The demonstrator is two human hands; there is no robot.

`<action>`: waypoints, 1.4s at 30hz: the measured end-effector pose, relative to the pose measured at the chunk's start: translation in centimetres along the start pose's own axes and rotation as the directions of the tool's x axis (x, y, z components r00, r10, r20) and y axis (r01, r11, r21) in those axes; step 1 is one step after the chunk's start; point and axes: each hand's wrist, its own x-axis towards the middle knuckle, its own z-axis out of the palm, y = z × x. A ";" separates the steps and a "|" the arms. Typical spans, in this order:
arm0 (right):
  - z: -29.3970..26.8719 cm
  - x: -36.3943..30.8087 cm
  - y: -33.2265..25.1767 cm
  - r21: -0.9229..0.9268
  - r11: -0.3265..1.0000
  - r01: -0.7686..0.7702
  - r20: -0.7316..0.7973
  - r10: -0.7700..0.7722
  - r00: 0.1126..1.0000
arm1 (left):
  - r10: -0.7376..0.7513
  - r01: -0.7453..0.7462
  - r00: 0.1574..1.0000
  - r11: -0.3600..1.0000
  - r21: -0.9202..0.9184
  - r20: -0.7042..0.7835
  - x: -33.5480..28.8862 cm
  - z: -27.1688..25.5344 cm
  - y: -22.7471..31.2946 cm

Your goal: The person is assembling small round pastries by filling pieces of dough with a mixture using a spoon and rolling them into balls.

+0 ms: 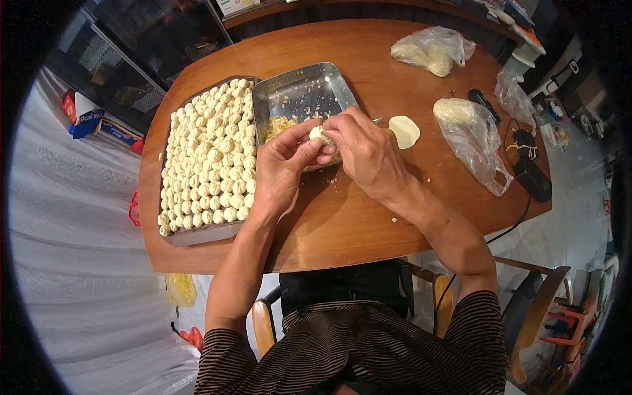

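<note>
A small pleated dumpling (320,135) of pale dough is held between my two hands above the near side of a metal pan. My left hand (284,161) cups it with thumb and fingers closed round it. From the other side my right hand (366,150) pinches the dough at its top. Crumbly yellowish filling (279,125) lies in the metal pan (329,80), partly hidden behind my hands. Left of the pan, rows of finished pleated dumplings (210,155) cover a large tray (197,237). A flat round dough wrapper (404,131) rests on the table just right of my right hand.
On the wooden table (368,224), a plastic bag of dough (434,56) lies at the far right, with another dough bag (464,131) nearer. A black power adapter (533,179) with a cable sits at the right edge. A wooden-armed chair (536,309) stands at the lower right.
</note>
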 end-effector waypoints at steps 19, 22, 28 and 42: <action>0.2 0.2 0.1 0.093 0.995 -0.031 -0.037 0.034 0.999 | 0.029 -0.031 0.998 0.999 -0.026 -0.055 0.3 -0.4 -0.3; 0.1 0.2 0.1 0.051 0.998 -0.030 -0.025 0.031 0.999 | 0.023 -0.024 0.999 0.999 -0.023 -0.048 0.2 -0.3 -0.1; -0.2 0.0 -0.2 -0.023 1.000 -0.019 0.012 0.019 1.000 | -0.002 0.001 0.999 1.000 -0.019 -0.036 0.1 -0.4 -0.1; -0.7 0.5 0.0 -0.045 0.993 0.111 0.004 -0.111 0.994 | -0.081 0.083 0.996 0.994 0.066 -0.038 -0.3 -0.1 1.0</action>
